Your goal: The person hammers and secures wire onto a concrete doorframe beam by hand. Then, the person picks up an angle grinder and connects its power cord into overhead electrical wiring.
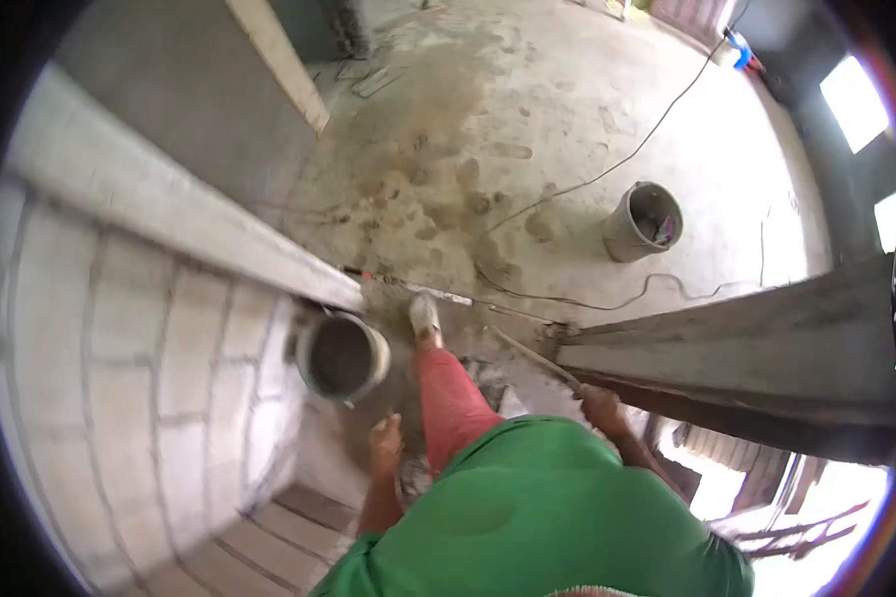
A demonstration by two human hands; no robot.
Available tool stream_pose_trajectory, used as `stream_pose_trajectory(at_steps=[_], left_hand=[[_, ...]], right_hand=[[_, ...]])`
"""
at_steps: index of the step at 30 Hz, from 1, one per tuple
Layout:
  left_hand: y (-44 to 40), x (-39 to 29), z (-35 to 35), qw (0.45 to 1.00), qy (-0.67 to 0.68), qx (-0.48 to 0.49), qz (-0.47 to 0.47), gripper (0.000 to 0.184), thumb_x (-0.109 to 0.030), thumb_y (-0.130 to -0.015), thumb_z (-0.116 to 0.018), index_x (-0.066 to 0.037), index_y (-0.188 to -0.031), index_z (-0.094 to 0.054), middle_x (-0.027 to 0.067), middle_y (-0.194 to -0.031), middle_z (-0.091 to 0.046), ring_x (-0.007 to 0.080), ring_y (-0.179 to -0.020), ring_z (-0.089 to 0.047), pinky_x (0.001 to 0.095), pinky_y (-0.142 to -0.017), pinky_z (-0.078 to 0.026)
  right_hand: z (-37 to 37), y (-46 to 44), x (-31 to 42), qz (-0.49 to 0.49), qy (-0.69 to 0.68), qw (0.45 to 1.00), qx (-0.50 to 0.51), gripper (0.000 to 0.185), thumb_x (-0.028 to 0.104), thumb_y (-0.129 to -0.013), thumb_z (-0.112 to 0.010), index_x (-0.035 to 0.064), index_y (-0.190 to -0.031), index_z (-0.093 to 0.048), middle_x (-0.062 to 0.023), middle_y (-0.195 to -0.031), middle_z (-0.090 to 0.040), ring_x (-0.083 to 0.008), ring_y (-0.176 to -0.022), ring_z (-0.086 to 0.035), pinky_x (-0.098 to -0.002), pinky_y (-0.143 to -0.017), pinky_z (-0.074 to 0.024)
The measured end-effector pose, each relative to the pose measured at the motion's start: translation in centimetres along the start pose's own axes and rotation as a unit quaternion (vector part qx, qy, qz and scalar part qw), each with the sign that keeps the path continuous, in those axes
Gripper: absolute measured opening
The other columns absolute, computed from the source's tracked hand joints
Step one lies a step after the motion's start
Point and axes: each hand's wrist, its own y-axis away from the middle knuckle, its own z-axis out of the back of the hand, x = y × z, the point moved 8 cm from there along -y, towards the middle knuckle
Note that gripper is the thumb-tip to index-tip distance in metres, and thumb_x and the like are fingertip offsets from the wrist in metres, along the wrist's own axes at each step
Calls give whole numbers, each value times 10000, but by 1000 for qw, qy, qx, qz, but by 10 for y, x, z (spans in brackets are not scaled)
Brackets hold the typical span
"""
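Note:
Below the near bucket (pixel 376 373), my left hand (pixel 386 441) hangs with its fingers curled; whether anything is inside them is too small to make out. Grey material fills much of that bucket, which stands beside the block wall. On the other side of my body, my right hand (pixel 599 406) is closed around the end of a long, thin wooden stick (pixel 533 355). The stick slants away from me toward the floor near the doorway. My foot (pixel 424 316) is between the two hands, farther forward.
A second bucket (pixel 622 231) with something inside stands on the concrete floor (pixel 448 109). A dark cable (pixel 657 134) winds across it. The block wall (pixel 119 368) rises at left, and a concrete wall edge (pixel 727 348) is at right. A long strip (pixel 433 292) lies across the threshold.

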Motion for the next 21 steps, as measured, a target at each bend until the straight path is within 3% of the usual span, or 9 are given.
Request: stream_pose_trajectory(at_steps=[2,4,5,9,11,13,15,18,21], left_hand=[[-82,-117,9,999,-43,-8,-10,407,-396,-892,-603,2,-809,-620,72,-595,-538,177,-494,-525,362,-465,-398],[-139,-203,23,996,-61,0,-72,405,-395,-898,-598,-1,-810,-624,64,-594,-537,169,-480,-512,359,-460,-392],[-167,-262,25,988,-63,-4,-141,403,-394,-905,-593,-4,-811,-628,57,-592,-537,161,-467,-500,355,-454,-386],[-144,-443,39,987,-43,94,-126,352,-356,-940,-581,-27,-821,-618,21,-524,-500,125,-419,-464,299,-414,-356],[-170,-477,40,991,15,101,-90,326,-366,-934,-590,-52,-847,-614,7,-515,-479,114,-405,-453,278,-387,-351],[-206,-492,38,990,62,101,-76,314,-367,-930,-597,-60,-862,-613,0,-510,-466,110,-400,-445,273,-375,-341],[-230,-514,35,987,110,97,-62,303,-367,-925,-603,-69,-877,-612,-7,-505,-453,107,-394,-436,268,-362,-330],[-250,-570,30,984,140,93,-54,293,-367,-911,-627,-77,-873,-607,-6,-516,-444,106,-382,-401,278,-351,-299],[-285,-628,21,991,109,74,-40,300,-379,-907,-631,-81,-874,-604,-3,-520,-450,111,-376,-386,287,-359,-290]], right_hand=[[-14,-100,10,-60,-34,998,1,184,178,-913,-548,34,-986,-637,-133,-721,-628,-262,-615,-623,-383,-573,-512],[-25,-167,9,-62,51,997,19,295,266,-961,-470,12,-939,-619,-218,-816,-629,-422,-779,-625,-495,-696,-488],[-14,-207,11,-56,52,997,7,295,266,-961,-470,12,-939,-619,-218,-816,-629,-422,-779,-625,-495,-696,-488],[31,-296,64,-115,71,989,57,169,197,-895,-575,29,-889,-589,-187,-747,-616,-376,-705,-634,-463,-614,-493],[49,-318,52,-233,-41,972,-13,210,224,-912,-553,23,-857,-579,-186,-715,-596,-367,-674,-618,-458,-609,-493],[41,-342,40,-173,21,984,-38,305,272,-958,-481,17,-821,-575,-185,-680,-584,-355,-632,-593,-454,-600,-489],[46,-351,13,-345,-134,920,-131,401,314,-993,-437,7,-795,-601,-211,-673,-594,-372,-630,-565,-460,-640,-446],[56,-396,21,-458,-181,866,-89,439,332,-1011,-365,5,-811,-578,-209,-696,-622,-365,-654,-623,-479,-625,-488],[58,-458,-25,-399,16,915,-59,484,386,-989,-429,3,-793,-649,-232,-752,-652,-405,-764,-634,-473,-721,-477]])
